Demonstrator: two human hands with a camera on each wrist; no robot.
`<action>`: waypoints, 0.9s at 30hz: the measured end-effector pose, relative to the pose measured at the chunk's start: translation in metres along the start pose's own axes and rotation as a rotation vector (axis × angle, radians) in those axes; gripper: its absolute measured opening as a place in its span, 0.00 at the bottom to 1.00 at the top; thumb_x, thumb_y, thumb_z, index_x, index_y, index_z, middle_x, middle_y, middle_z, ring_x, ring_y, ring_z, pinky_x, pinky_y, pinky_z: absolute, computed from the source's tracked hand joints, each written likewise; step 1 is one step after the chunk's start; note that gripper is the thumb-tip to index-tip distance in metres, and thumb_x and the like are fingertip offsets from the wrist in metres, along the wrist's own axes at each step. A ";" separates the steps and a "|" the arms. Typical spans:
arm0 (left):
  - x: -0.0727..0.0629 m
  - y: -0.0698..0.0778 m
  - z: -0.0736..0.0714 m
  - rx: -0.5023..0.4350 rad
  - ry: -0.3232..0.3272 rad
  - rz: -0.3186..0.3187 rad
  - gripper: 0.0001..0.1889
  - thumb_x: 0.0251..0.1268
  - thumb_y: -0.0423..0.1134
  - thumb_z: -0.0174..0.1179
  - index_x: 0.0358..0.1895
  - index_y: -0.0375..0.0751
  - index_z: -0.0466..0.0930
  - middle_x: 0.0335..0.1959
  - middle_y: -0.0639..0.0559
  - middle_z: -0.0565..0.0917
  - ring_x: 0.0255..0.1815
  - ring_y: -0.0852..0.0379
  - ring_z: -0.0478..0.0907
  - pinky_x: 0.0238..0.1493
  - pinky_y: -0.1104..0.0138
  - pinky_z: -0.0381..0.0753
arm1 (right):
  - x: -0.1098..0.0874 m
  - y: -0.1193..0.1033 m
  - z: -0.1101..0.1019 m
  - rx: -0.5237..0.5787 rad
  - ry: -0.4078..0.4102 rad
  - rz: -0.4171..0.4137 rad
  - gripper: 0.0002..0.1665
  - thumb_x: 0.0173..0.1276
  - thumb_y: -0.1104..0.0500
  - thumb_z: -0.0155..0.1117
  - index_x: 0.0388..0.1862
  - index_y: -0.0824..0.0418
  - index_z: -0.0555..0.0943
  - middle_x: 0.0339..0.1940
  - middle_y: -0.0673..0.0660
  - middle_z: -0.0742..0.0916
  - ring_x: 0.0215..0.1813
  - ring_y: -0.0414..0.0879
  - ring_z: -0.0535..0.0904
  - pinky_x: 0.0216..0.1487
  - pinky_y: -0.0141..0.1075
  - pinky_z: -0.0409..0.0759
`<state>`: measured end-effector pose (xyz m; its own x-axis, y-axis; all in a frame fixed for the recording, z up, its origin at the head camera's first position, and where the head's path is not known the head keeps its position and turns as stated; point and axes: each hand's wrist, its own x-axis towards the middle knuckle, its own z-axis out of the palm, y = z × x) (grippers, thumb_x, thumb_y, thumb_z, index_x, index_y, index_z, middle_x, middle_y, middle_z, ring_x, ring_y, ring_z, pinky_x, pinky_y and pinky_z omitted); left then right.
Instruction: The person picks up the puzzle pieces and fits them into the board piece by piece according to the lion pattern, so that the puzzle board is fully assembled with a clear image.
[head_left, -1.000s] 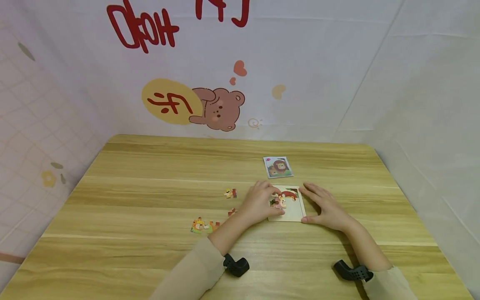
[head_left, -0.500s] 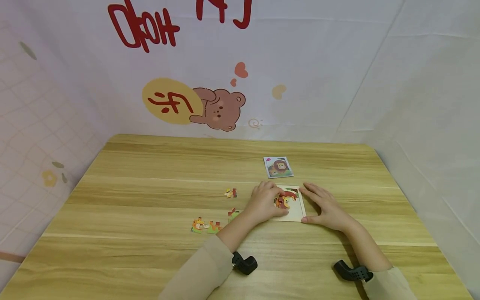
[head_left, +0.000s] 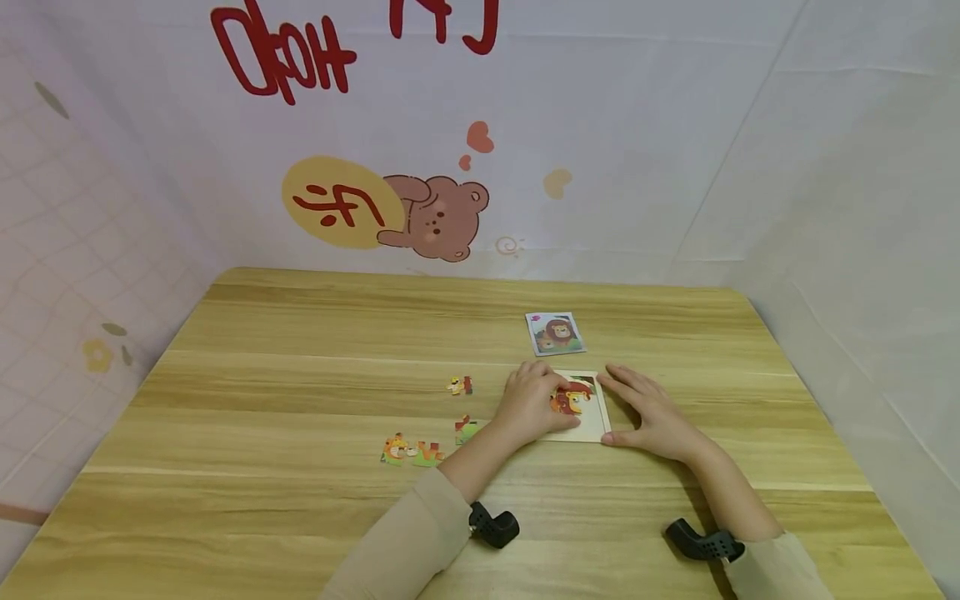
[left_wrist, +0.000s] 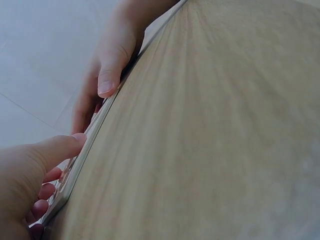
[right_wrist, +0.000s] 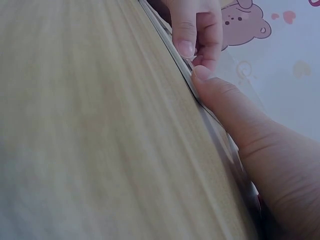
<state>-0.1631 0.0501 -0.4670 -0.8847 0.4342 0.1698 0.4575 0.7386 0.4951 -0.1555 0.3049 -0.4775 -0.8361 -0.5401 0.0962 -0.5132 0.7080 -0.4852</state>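
In the head view a shallow puzzle board (head_left: 592, 425) lies flat near the middle of the table, with part of a lion picture inside. My left hand (head_left: 528, 400) reaches over its left side and pinches a puzzle piece (head_left: 573, 403) showing part of the lion's face, at the assembled part; whether the piece is fully seated cannot be seen. My right hand (head_left: 652, 414) touches the board's right edge with spread, fairly straight fingers and thumb near the corners. Both wrist views show the hands (left_wrist: 30, 175) at the board's edge, mostly side-on.
A lion picture card (head_left: 556, 333) lies behind the board. Loose puzzle pieces lie left of it: one small piece (head_left: 460, 385) farther back, a green-and-red one (head_left: 466, 430) by the left forearm, and two (head_left: 395, 450) nearer the front. A white curtain (head_left: 637, 125) stands behind the table.
The left hand has shifted slightly right with the puzzle piece, bringing it against the red part of the picture, then nearly stopped. The right hand and board have stayed put.
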 end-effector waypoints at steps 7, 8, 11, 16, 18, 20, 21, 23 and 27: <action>-0.001 -0.002 0.000 -0.026 0.001 -0.012 0.29 0.46 0.60 0.72 0.52 0.51 0.83 0.41 0.59 0.71 0.43 0.60 0.63 0.46 0.67 0.64 | 0.001 -0.002 0.000 -0.003 0.001 0.007 0.55 0.53 0.39 0.74 0.75 0.53 0.61 0.75 0.61 0.58 0.74 0.63 0.46 0.63 0.66 0.45; -0.002 -0.002 0.000 -0.027 0.002 -0.012 0.29 0.46 0.59 0.72 0.52 0.51 0.83 0.40 0.59 0.71 0.43 0.60 0.63 0.45 0.67 0.64 | 0.001 -0.003 0.000 -0.003 -0.001 0.010 0.55 0.53 0.39 0.73 0.75 0.53 0.61 0.76 0.61 0.58 0.74 0.63 0.46 0.64 0.65 0.45; -0.002 -0.003 0.000 -0.027 0.003 -0.011 0.30 0.46 0.59 0.72 0.53 0.50 0.84 0.40 0.59 0.70 0.42 0.60 0.63 0.45 0.68 0.64 | 0.000 -0.004 0.001 -0.006 -0.001 0.010 0.55 0.53 0.39 0.73 0.75 0.54 0.61 0.75 0.61 0.58 0.74 0.63 0.47 0.64 0.65 0.44; -0.003 -0.004 0.001 -0.021 0.010 0.003 0.30 0.46 0.60 0.72 0.53 0.51 0.83 0.38 0.60 0.69 0.40 0.60 0.62 0.43 0.68 0.62 | 0.000 -0.005 0.001 -0.007 0.000 0.015 0.55 0.52 0.38 0.74 0.75 0.54 0.61 0.75 0.61 0.58 0.74 0.63 0.47 0.64 0.65 0.44; -0.003 -0.004 0.002 -0.017 0.009 0.008 0.30 0.47 0.61 0.71 0.54 0.52 0.83 0.38 0.60 0.69 0.40 0.60 0.62 0.43 0.68 0.62 | 0.000 -0.004 0.001 -0.004 0.002 0.015 0.55 0.52 0.38 0.74 0.75 0.54 0.61 0.75 0.61 0.58 0.74 0.63 0.47 0.64 0.65 0.44; -0.003 -0.004 0.002 -0.010 0.004 0.008 0.29 0.47 0.61 0.71 0.54 0.54 0.83 0.39 0.59 0.69 0.41 0.60 0.62 0.43 0.68 0.62 | 0.000 -0.004 0.001 -0.002 0.003 0.014 0.55 0.52 0.38 0.74 0.75 0.54 0.61 0.75 0.61 0.58 0.74 0.63 0.47 0.64 0.65 0.44; -0.003 -0.004 0.002 -0.007 0.001 0.006 0.29 0.48 0.61 0.70 0.55 0.54 0.83 0.39 0.59 0.69 0.41 0.60 0.62 0.43 0.68 0.62 | 0.000 -0.004 0.001 -0.002 0.004 0.013 0.55 0.52 0.38 0.74 0.75 0.54 0.61 0.75 0.61 0.58 0.74 0.63 0.47 0.64 0.65 0.44; -0.002 -0.004 0.002 -0.003 -0.003 0.005 0.29 0.48 0.61 0.70 0.55 0.55 0.83 0.39 0.59 0.69 0.41 0.60 0.61 0.43 0.67 0.61 | 0.000 -0.004 0.001 -0.001 0.005 0.012 0.55 0.52 0.38 0.74 0.74 0.54 0.62 0.75 0.61 0.58 0.74 0.63 0.47 0.64 0.65 0.44; -0.003 -0.004 0.002 0.004 0.004 0.006 0.29 0.48 0.61 0.70 0.54 0.55 0.83 0.38 0.60 0.68 0.40 0.61 0.60 0.41 0.68 0.61 | 0.000 -0.004 0.001 -0.003 0.006 0.013 0.55 0.52 0.38 0.74 0.74 0.54 0.62 0.75 0.61 0.58 0.74 0.63 0.47 0.64 0.65 0.44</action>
<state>-0.1624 0.0469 -0.4716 -0.8824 0.4365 0.1758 0.4629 0.7381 0.4907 -0.1531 0.3016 -0.4764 -0.8439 -0.5279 0.0953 -0.5028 0.7165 -0.4836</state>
